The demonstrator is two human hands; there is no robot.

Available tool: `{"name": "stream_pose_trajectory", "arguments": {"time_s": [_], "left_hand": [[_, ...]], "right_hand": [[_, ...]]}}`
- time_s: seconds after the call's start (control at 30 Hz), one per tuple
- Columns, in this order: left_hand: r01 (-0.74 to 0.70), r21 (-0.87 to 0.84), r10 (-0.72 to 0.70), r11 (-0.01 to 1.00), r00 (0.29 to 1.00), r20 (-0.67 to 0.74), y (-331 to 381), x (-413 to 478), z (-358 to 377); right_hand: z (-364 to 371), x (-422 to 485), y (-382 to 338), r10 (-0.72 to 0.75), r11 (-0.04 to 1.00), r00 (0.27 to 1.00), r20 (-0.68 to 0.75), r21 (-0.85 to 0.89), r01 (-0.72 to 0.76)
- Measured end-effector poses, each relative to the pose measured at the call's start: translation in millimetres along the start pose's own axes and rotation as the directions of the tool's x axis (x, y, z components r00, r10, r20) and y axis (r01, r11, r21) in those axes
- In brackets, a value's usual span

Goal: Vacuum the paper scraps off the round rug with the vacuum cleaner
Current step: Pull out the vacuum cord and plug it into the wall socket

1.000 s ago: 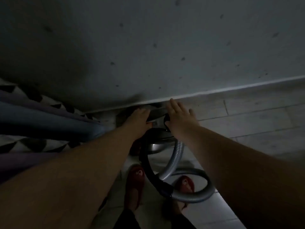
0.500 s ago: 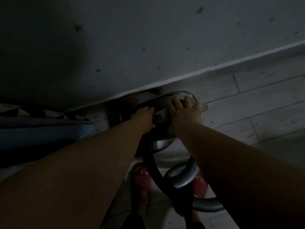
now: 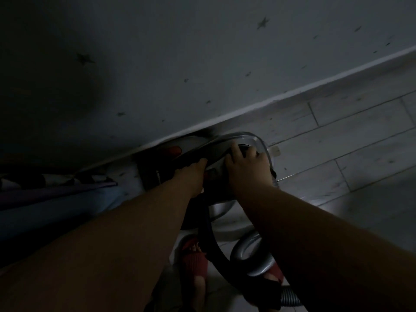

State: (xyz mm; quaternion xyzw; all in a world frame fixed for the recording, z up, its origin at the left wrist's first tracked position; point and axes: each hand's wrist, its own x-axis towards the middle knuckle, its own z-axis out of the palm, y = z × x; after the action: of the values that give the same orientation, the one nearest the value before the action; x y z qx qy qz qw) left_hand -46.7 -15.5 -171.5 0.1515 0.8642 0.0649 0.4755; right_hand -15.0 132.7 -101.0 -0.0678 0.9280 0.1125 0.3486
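The room is dim. A canister vacuum cleaner [image 3: 245, 140] with a clear front cover and a red button sits on the floor against the wall. My left hand [image 3: 191, 174] grips its dark handle from the left. My right hand [image 3: 246, 163] lies on top of the body, fingers curled over the front part. A grey ribbed hose [image 3: 252, 260] loops from the vacuum cleaner down between my feet. The round rug and the paper scraps are out of view.
A grey wall [image 3: 202, 52] with small dark stars runs diagonally, with a white baseboard. Pale plank flooring [image 3: 337, 143] spreads to the right. Patterned and blue fabric [image 3: 56, 194] lies at the left. My feet in red slippers [image 3: 193, 257] stand below the vacuum cleaner.
The vacuum cleaner has come out from the wall toward the right, showing its clear cover. My right hand went from flat on top to curled over the front. The view tilted.
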Motion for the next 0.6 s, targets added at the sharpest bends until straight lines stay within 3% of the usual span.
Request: {"name": "stream_pose_trajectory", "arguments": {"time_s": [0.13,0.33,0.6], "left_hand": [[0.004,-0.022,-0.004,1.000,1.000,-0.001,-2,3,5],[0.016,0.075,-0.018,0.997,0.999,0.029,-2,6,-6],[0.027,-0.069,-0.025,0.997,0.999,0.028,-3,7,1]], "right_hand": [[4,-1,-4,-0.026,0.998,0.999,-0.024,-0.050,0.024],[5,4,-6,0.011,1.000,1.000,-0.023,-0.016,-0.012],[1,-1,-5,0.103,0.995,0.994,0.048,0.001,-0.103]]}}
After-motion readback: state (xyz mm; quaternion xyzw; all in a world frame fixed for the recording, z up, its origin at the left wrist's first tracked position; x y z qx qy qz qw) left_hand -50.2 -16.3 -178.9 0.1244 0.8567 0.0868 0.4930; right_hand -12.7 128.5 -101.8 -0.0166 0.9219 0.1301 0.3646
